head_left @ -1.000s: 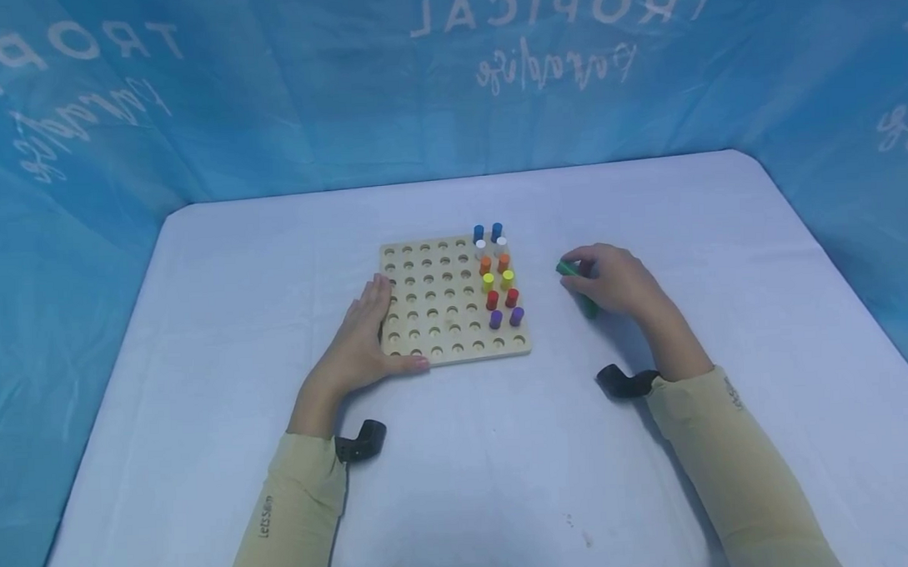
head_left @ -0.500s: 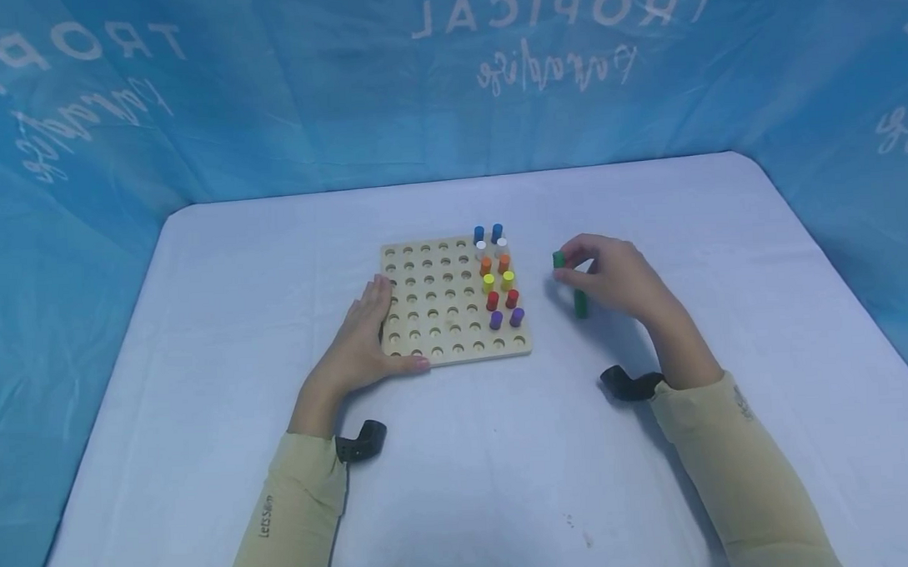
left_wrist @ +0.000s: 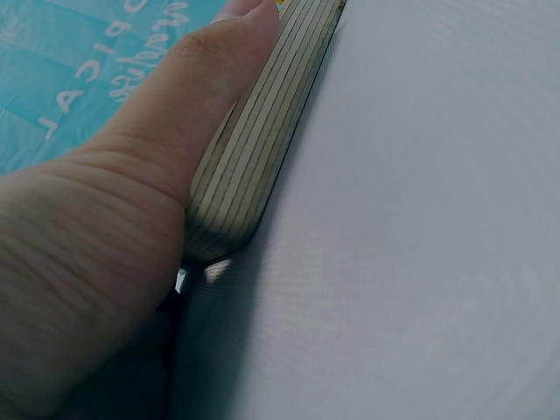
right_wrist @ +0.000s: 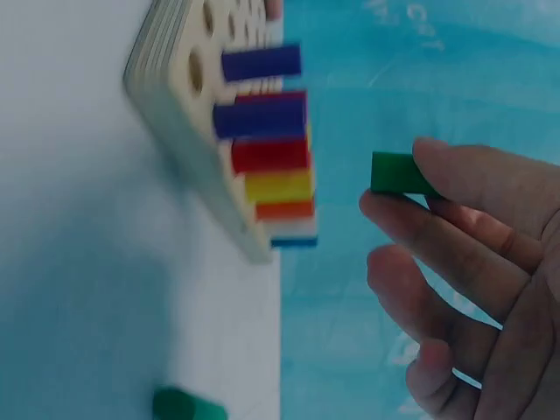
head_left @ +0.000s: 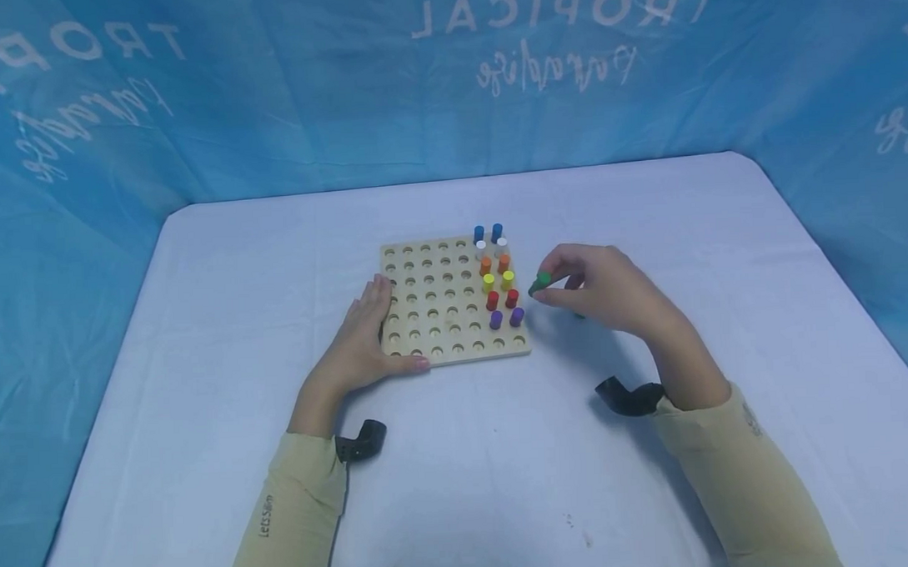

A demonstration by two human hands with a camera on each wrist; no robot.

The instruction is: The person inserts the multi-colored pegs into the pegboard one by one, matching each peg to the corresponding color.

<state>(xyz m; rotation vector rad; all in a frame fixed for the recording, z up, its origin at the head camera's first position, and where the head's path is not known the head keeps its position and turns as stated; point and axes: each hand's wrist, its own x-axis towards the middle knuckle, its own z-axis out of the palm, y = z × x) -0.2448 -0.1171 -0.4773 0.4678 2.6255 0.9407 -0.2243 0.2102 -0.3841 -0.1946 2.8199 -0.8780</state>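
Note:
A square wooden pegboard (head_left: 449,321) lies on the table, rows of round holes across it. Pairs of blue, white, orange, yellow, red and purple pegs (head_left: 517,317) stand in its two rightmost columns; the nearest row's holes there hold none. My left hand (head_left: 354,345) rests against the board's near left corner, fingers straight along the left side and thumb along the front edge. Just off the right edge, my right hand (head_left: 608,291) pinches a green peg (right_wrist: 401,173) between thumb and fingers, tilted, above the table. A second green peg (right_wrist: 188,405) lies below, mostly hidden by the hand in the head view.
White cloth (head_left: 461,483) covers the table. A blue printed sheet (head_left: 342,95) hangs behind it and along the sides. Black wrist cameras (head_left: 629,397) stick out from both sleeves close over the cloth.
My right hand has lifted one green peg off the table and carried it left toward the board, leaving the other green peg behind. The left hand and the board have stayed put.

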